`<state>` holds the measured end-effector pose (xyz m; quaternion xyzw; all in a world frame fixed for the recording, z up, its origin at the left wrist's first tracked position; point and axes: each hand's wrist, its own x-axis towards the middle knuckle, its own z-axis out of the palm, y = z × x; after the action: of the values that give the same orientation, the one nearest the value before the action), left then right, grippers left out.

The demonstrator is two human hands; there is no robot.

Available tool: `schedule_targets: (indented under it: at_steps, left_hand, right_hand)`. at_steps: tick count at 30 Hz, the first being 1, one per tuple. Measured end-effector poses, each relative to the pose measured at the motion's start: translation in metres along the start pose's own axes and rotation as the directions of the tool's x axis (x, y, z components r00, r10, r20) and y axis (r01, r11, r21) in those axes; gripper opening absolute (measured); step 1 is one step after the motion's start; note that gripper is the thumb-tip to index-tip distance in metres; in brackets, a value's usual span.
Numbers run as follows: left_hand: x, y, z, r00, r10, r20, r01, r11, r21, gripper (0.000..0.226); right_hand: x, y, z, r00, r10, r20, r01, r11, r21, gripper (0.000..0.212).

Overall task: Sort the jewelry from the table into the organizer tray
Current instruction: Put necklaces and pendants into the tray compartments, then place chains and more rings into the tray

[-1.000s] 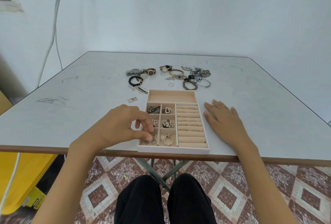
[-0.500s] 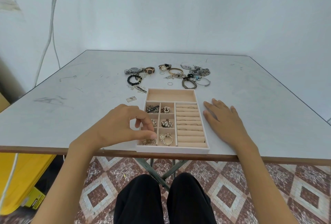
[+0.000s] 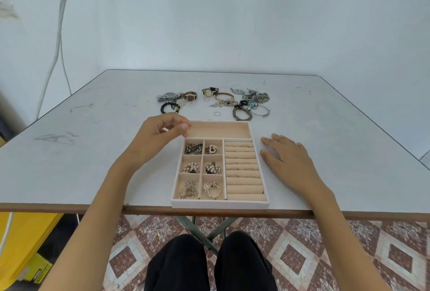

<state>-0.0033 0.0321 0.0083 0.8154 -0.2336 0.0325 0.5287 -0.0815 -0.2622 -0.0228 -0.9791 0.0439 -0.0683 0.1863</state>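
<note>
Tray (image 3: 220,204) just beside left fingers (image 3: 179,125)

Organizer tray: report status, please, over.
Left hand curled over tray far-left corner, load unclear. Right hand flat on table. Loose jewelry beyond tray; path clear.

Plain white wall (image 3: 232,22) at the far side, with two pale cables (image 3: 59,41) hanging down it on the left. Near left there's a yellow bin (image 3: 25,239) down low. The floor (image 3: 349,255) is red-and-white diamond-pattern tile, with crossed grey metal legs (image 3: 209,227) near the middle.
</note>
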Motion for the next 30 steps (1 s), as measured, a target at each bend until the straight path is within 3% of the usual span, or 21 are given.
schedule_targets:
  at_steps: [4,9,12,18,21,26,30]
  left_hand:
    - [0.026,-0.009,0.007,0.997,-0.046,-0.063,0.041,0.995,-0.087,0.013]
    - [0.064,-0.018,0.02,0.991,-0.101,-0.091,0.095,0.993,-0.075,0.01]
    - [0.089,-0.03,0.021,0.994,-0.101,-0.042,0.098,0.993,-0.062,0.012]
    - [0.135,-0.053,0.028,0.995,-0.062,0.074,0.048,0.982,0.18,0.015]
    - [0.147,-0.067,0.029,0.991,0.012,0.136,-0.047,0.965,0.258,0.022]
    - [0.164,-0.086,0.029,0.937,0.111,0.331,-0.284,0.794,0.538,0.034]
    - [0.164,-0.088,0.031,0.941,0.164,0.295,-0.313,0.749,0.584,0.029]
  right_hand:
    - [0.016,0.0,-0.015,1.0,0.005,0.002,-0.004,1.0,-0.013,0.036]
    - [0.063,-0.001,-0.034,1.0,0.021,-0.009,-0.019,0.97,0.241,0.015]
    - [0.096,-0.009,-0.037,0.996,-0.002,-0.089,0.026,0.964,0.265,0.011]
    - [0.157,-0.03,-0.027,0.987,-0.005,-0.161,0.039,0.976,0.213,0.016]
    - [0.178,-0.038,-0.016,0.986,-0.053,-0.161,0.077,0.986,0.146,0.014]
    - [0.207,-0.047,0.004,0.991,-0.086,-0.104,0.097,0.989,0.109,0.016]
    - [0.223,-0.053,0.014,0.995,-0.09,-0.037,0.093,0.991,0.099,0.027]
